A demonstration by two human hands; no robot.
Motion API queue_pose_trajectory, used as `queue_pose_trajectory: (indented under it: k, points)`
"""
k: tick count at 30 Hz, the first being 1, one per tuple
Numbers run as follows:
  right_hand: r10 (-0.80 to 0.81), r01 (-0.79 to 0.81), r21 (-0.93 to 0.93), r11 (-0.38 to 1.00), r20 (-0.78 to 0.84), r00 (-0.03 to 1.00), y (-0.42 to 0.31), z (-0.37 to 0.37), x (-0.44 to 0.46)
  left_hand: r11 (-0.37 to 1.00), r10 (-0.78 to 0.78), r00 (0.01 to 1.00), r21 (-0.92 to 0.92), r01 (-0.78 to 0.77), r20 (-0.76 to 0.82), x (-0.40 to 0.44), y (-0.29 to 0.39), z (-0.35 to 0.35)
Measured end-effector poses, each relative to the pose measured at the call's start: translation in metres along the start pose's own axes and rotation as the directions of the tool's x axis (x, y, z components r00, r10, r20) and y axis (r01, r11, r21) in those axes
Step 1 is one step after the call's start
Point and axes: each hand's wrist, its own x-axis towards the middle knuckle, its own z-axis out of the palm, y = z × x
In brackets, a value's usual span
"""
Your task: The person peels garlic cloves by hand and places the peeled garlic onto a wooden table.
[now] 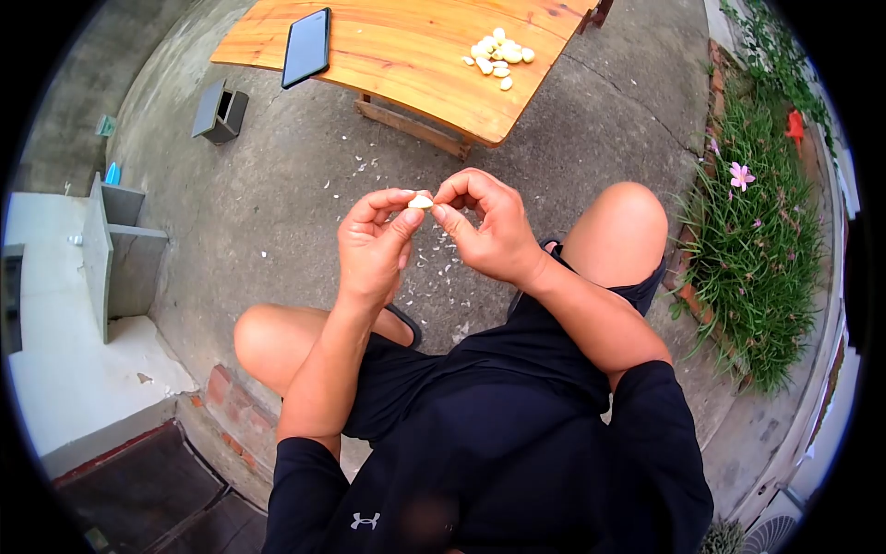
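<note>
A pale garlic clove [421, 202] is pinched between the fingertips of both hands, above the ground between the knees. My left hand [374, 242] grips the clove's left side with thumb and index finger. On the other side, the thumb and index finger of my right hand [489, 226] close on its right end. Several pale cloves [498, 51] lie in a loose pile on the wooden table [415, 69] in front of me.
A tablet [306, 48] lies at the table's left part. A grey box [220, 113] stands on the concrete ground to the left. White peel scraps [443, 268] are scattered below my hands. Grassy plants [757, 240] with pink flowers line the right side.
</note>
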Motion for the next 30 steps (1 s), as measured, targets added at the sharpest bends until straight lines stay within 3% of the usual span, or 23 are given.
queue_pose_trajectory:
  k: [6, 10, 16, 19, 27, 30]
  points:
    - [0.034, -0.033, 0.107, 0.994, -0.008, 0.999, -0.011, -0.004, 0.005, 0.975, 0.145, 0.989, 0.168, -0.143, -0.001, 0.0, -0.003, 0.001]
    - [-0.129, 0.13, -0.087, 0.988, 0.021, 0.991, -0.017, -0.013, 0.01, 0.938, 0.242, 0.969, 0.247, -0.245, 0.044, 0.002, -0.007, -0.001]
    - [-0.214, 0.227, -0.242, 0.943, 0.081, 0.974, -0.019, -0.019, 0.013, 0.861, 0.25, 0.968, 0.452, -0.231, 0.018, 0.0, -0.005, 0.0]
    - [-0.219, 0.23, -0.223, 0.947, 0.073, 0.973, -0.018, -0.016, 0.013, 0.856, 0.257, 0.966, 0.462, -0.234, 0.012, 0.0, -0.006, 0.0]
    - [-0.18, 0.181, -0.183, 0.966, 0.02, 0.983, -0.011, -0.014, 0.015, 0.945, 0.188, 0.982, 0.278, -0.174, -0.023, 0.002, -0.003, -0.001]
    - [-0.067, 0.084, -0.202, 0.976, 0.09, 0.994, -0.01, -0.021, 0.014, 0.949, 0.18, 0.983, 0.269, -0.166, -0.028, 0.003, -0.003, -0.001]
